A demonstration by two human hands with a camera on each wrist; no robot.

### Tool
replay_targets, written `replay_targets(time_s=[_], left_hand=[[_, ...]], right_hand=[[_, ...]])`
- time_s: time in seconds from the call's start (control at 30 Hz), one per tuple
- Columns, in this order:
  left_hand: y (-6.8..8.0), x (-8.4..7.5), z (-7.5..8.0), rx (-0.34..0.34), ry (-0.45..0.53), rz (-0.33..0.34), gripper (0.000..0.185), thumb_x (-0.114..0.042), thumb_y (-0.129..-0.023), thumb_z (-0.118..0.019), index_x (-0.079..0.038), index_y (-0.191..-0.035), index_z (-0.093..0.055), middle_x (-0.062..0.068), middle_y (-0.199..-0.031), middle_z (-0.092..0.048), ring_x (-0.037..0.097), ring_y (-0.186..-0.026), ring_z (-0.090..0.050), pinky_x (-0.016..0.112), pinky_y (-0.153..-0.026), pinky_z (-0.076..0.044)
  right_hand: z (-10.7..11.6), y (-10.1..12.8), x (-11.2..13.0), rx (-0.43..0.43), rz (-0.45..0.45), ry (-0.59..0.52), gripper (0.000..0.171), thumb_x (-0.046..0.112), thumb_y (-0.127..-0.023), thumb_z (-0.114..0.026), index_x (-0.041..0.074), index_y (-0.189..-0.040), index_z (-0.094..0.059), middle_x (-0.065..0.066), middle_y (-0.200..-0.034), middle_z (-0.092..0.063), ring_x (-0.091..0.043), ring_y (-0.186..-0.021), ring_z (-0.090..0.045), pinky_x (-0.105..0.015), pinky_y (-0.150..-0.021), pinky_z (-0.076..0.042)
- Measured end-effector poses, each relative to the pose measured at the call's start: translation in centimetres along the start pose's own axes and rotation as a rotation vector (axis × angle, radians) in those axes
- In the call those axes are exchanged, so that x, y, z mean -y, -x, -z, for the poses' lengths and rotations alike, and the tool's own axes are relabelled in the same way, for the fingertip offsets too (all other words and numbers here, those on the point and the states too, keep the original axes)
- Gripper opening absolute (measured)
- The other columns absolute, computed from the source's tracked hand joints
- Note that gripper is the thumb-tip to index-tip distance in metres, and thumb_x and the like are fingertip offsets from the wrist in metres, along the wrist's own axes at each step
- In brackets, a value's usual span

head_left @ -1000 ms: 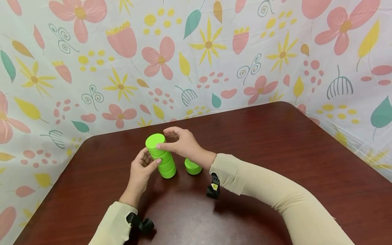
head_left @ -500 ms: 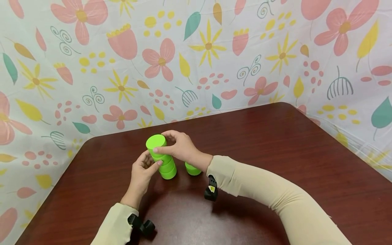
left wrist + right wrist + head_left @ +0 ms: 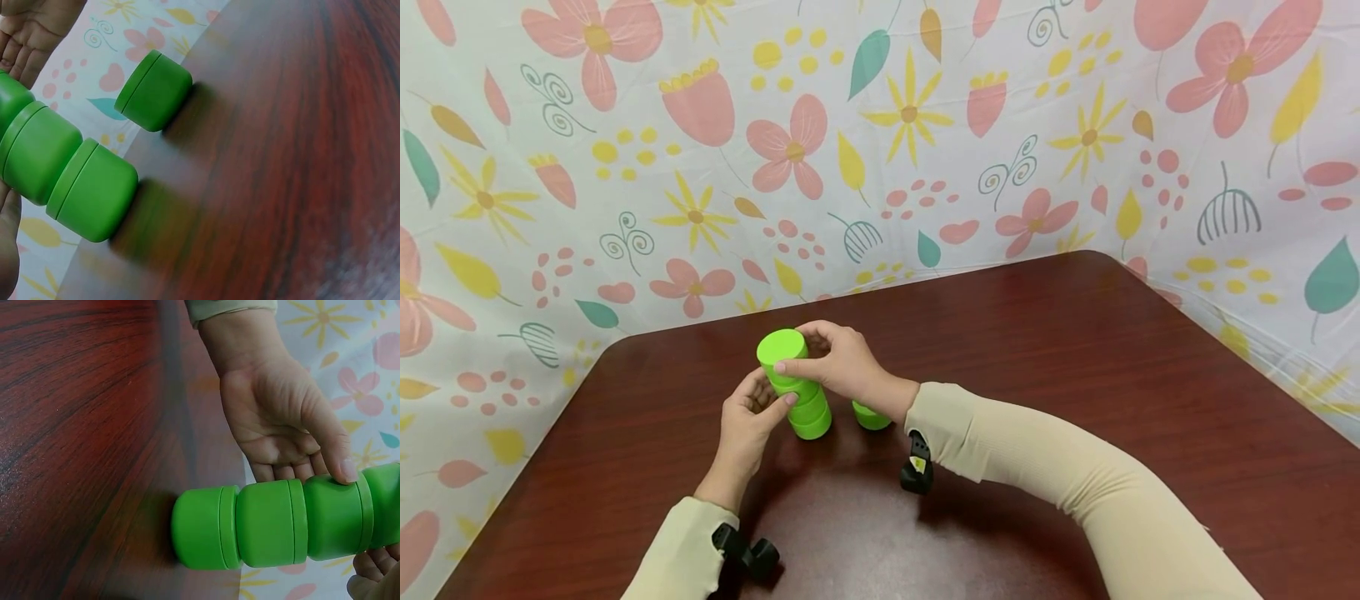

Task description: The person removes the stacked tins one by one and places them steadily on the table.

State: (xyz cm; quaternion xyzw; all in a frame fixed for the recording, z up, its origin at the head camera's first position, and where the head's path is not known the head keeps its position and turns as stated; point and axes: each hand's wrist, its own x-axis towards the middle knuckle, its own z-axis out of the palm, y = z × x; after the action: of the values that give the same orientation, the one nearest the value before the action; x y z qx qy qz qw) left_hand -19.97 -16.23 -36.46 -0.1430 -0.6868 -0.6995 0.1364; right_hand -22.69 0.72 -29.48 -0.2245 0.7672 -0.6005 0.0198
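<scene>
Hands meet at a stack of green jars (image 3: 796, 387) standing on the dark red tabletop (image 3: 1075, 375): right hand (image 3: 842, 362) pinches its top jar, left hand (image 3: 747, 421) steadies the middle with thumb and fingers. A lone green jar (image 3: 154, 91) sits just beside the stack.

Lone green cup (image 3: 871, 415) half behind right hand (image 3: 842, 362)

floral-curtained (image 3: 925, 150) recording booth tabletop (image 3: 1075, 375)
</scene>
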Motion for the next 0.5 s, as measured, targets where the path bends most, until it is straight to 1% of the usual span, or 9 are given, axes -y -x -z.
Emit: replay_targets(time_s=[0.1, 0.33, 0.5], left_hand=[[0.0, 0.0, 0.0, -0.001, -0.004, 0.008, 0.040, 0.007, -0.082, -0.063, -0.010, -0.118, -0.057, -0.007, -0.102, -0.065, 0.007, -0.095, -0.062, 0.021, -0.080, -0.051], [-0.1, 0.1, 0.0, -0.018, -0.033, 0.038, 0.044, 0.007, -0.082, -0.063, -0.001, -0.123, -0.053, -0.009, -0.102, -0.065, 0.007, -0.095, -0.062, 0.021, -0.080, -0.051], [-0.2, 0.1, 0.0, -0.029, -0.043, 0.043, 0.046, 0.007, -0.081, -0.064, 0.001, -0.125, -0.051, -0.011, -0.103, -0.065, 0.007, -0.097, -0.061, 0.021, -0.080, -0.050]], right_hand=[[0.1, 0.0, -0.1, -0.011, -0.001, -0.006, 0.046, 0.032, -0.077, -0.075, 0.014, -0.116, -0.060, 0.002, -0.103, -0.066, -0.009, -0.094, -0.061, -0.025, -0.077, -0.051], [0.6, -0.1, 0.0, -0.052, 0.011, -0.019, 0.045, 0.033, -0.077, -0.075, 0.014, -0.115, -0.060, 0.001, -0.104, -0.065, -0.011, -0.097, -0.060, -0.026, -0.077, -0.051], [1.1, -0.3, 0.2, -0.079, 0.019, -0.014, 0.046, 0.034, -0.076, -0.075, 0.015, -0.115, -0.060, 0.002, -0.104, -0.065, -0.012, -0.097, -0.060, -0.026, -0.075, -0.052]])
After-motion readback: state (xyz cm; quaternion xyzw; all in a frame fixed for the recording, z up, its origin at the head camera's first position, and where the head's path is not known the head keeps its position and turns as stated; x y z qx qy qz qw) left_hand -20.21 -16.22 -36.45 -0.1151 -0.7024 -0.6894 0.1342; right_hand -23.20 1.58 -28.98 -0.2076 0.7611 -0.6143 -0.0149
